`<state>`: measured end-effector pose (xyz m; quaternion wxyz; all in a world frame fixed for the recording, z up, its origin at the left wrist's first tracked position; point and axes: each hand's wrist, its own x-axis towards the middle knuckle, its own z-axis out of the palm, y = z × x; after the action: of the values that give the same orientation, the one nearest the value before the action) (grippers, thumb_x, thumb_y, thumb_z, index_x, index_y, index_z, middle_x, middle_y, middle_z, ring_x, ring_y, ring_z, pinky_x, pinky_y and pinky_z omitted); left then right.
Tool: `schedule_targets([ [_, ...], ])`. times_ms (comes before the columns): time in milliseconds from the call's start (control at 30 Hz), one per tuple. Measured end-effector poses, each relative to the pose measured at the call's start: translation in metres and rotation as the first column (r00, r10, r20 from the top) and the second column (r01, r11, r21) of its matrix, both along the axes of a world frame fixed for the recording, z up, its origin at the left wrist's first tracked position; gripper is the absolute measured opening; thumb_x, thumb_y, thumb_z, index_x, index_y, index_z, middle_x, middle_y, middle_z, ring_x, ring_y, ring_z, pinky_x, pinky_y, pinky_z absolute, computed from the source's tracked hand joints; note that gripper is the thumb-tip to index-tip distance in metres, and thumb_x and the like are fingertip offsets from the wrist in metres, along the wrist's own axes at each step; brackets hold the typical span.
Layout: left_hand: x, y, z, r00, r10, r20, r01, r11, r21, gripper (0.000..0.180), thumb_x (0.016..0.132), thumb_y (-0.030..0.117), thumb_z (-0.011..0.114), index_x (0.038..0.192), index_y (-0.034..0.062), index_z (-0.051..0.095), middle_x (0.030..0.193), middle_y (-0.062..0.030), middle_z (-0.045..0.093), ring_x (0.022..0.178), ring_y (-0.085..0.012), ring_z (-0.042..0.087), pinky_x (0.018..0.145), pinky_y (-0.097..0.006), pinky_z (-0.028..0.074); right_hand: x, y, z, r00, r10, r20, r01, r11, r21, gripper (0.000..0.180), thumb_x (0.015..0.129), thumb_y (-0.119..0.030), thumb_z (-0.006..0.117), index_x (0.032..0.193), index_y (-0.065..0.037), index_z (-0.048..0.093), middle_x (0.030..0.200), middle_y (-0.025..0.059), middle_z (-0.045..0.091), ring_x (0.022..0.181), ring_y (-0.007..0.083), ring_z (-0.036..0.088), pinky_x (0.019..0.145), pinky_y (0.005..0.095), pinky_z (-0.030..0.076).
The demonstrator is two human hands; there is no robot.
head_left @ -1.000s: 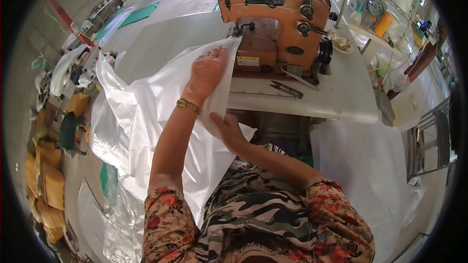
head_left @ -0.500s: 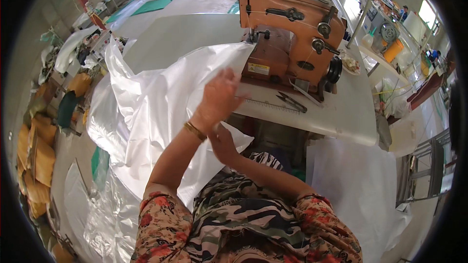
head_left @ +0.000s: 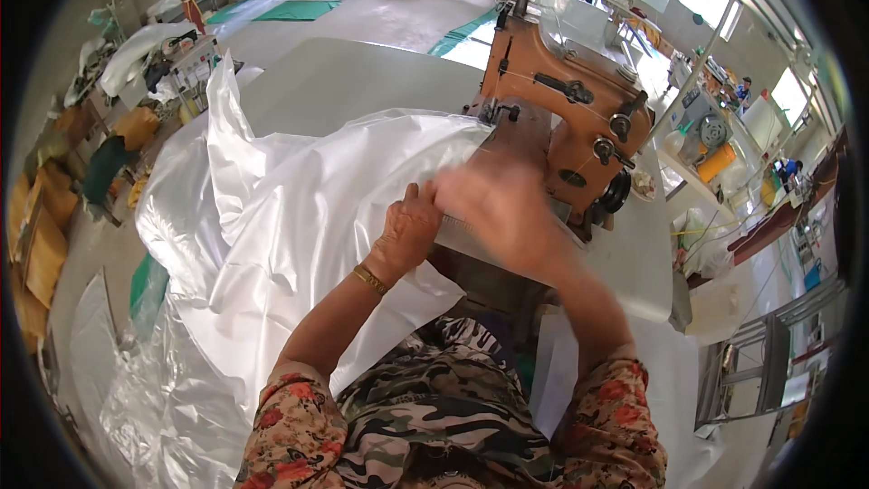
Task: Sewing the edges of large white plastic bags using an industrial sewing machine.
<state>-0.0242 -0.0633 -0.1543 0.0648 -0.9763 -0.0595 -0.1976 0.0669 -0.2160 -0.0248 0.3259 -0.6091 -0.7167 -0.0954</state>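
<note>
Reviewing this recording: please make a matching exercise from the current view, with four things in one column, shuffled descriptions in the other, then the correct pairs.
Things:
1. Sewing machine
2. Large sheet
3. Left hand
4. Right hand

Descriptions:
A. Blurred, in front of the orange-brown surface
B. White, shiny and creased, draping down at the left
C. Orange-brown body with dark round knobs
D. Gold-coloured band at its wrist

Pairs: 1-C, 2-B, 3-D, 4-A

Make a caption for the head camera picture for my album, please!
Left hand on shiny white sheeting, blurred right hand beside it, before an orange sewing machine.
</note>
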Motion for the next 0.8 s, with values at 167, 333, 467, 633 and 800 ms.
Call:
schedule_targets([
  [167, -0.001, 0.0, 0.0, 0.998, 0.055, 0.034, -0.048, 0.985, -0.168, 0.027, 0.075, 0.002, 0.06, 0.102, 0.0046, 0.059, 0.098, -0.0102, 0.06, 0.098, -0.0279, 0.061, 0.077, -0.039, 0.053, 0.083, 0.068, 0.067, 0.692, -0.606, 0.393, 0.224, 0.697, 0.681, 0.022, 0.079, -0.018, 0.072, 0.097, -0.007, 0.066, 0.114, 0.0054, 0.061, 0.113, 0.0263, 0.052, 0.099, 0.0457, 0.036],
  [333, -0.003, 0.001, -0.004, 0.993, 0.018, 0.12, 0.0, 0.989, -0.148, 0.02, 0.075, 0.003, 0.061, 0.095, 0.0058, 0.059, 0.096, -0.0104, 0.06, 0.093, -0.0272, 0.062, 0.076, -0.038, 0.053, 0.123, 0.095, 0.077, 0.585, -0.575, 0.572, 0.135, 0.765, 0.63, 0.017, 0.078, -0.018, 0.072, 0.091, -0.011, 0.065, 0.1, 0.0002, 0.061, 0.111, 0.021, 0.053, 0.104, 0.0472, 0.033],
  [467, 0.0, 0.003, -0.008, 0.985, 0.001, 0.171, 0.025, 0.989, -0.149, 0.015, 0.075, 0.004, 0.062, 0.09, 0.0066, 0.059, 0.091, -0.0094, 0.06, 0.089, -0.0272, 0.062, 0.075, -0.039, 0.053, 0.12, 0.097, 0.097, 0.489, -0.694, 0.529, 0.316, 0.706, 0.634, 0.018, 0.084, -0.024, 0.07, 0.097, -0.012, 0.065, 0.106, 0.0041, 0.062, 0.112, 0.0234, 0.053, 0.097, 0.0475, 0.034],
  [633, 0.001, 0.003, -0.008, 0.983, -0.019, 0.185, 0.044, 0.99, -0.131, 0.017, 0.072, 0.003, 0.062, 0.089, 0.0073, 0.059, 0.088, -0.0086, 0.061, 0.088, -0.0256, 0.062, 0.076, -0.038, 0.051, 0.103, 0.09, 0.119, 0.74, -0.655, 0.156, 0.445, 0.649, 0.617, 0.04, 0.086, -0.02, 0.061, 0.122, -0.004, 0.055, 0.122, 0.0191, 0.056, 0.124, 0.0354, 0.044, 0.106, 0.0478, 0.032],
  [800, -0.006, 0.004, -0.007, 0.983, -0.029, 0.182, 0.054, 0.99, -0.129, 0.017, 0.072, 0.004, 0.063, 0.088, 0.0079, 0.059, 0.087, -0.0078, 0.061, 0.087, -0.0249, 0.062, 0.077, -0.038, 0.049, 0.072, 0.065, 0.01, 0.928, -0.363, -0.085, 0.343, 0.744, 0.573, 0.02, 0.093, -0.023, 0.058, 0.086, -0.004, 0.059, 0.073, 0.0181, 0.06, 0.066, 0.0413, 0.059, 0.058, 0.0464, 0.046],
])
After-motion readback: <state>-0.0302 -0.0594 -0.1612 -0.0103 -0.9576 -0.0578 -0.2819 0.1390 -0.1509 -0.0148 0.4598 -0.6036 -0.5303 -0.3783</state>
